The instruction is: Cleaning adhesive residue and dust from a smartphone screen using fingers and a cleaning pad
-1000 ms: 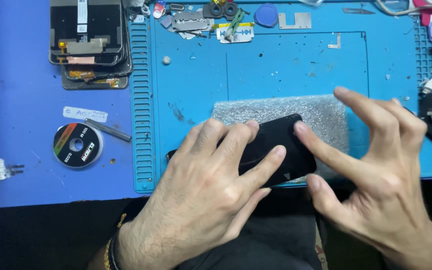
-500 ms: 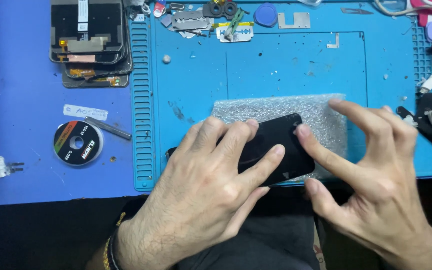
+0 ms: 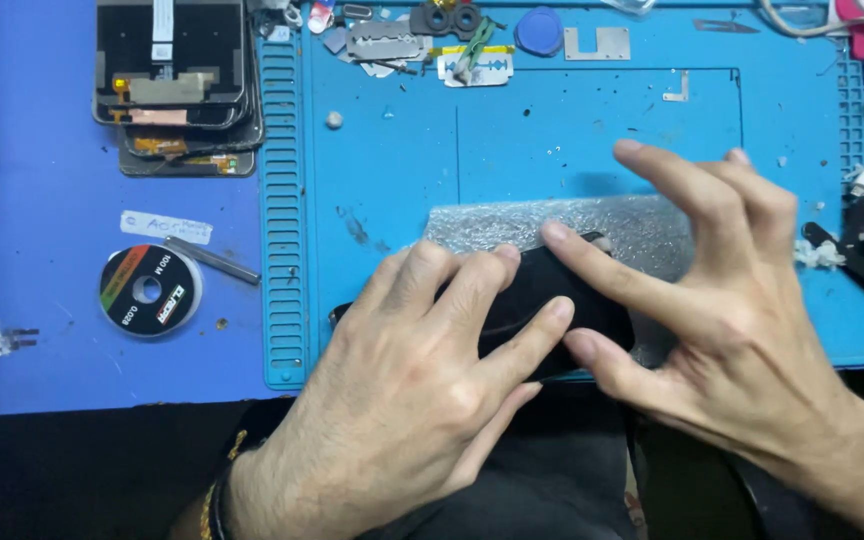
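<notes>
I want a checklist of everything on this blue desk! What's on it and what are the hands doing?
Surface: blue work mat with a ribbed strip, lying on a darker blue table; small specks of dirt on it.
Job's things: black phone lying flat, partly on a sheet of bubble wrap.
Clutter: stack of phone screens, wire spool, razor blades, round blue pick, small metal parts along the far edge.
Hands: left hand pressed flat on the phone; right hand touching it with index finger and thumb, the other fingers raised.
Cables: white cable at the far right corner.
Surroundings: dark cloth below the table edge; tools at the right edge.
</notes>
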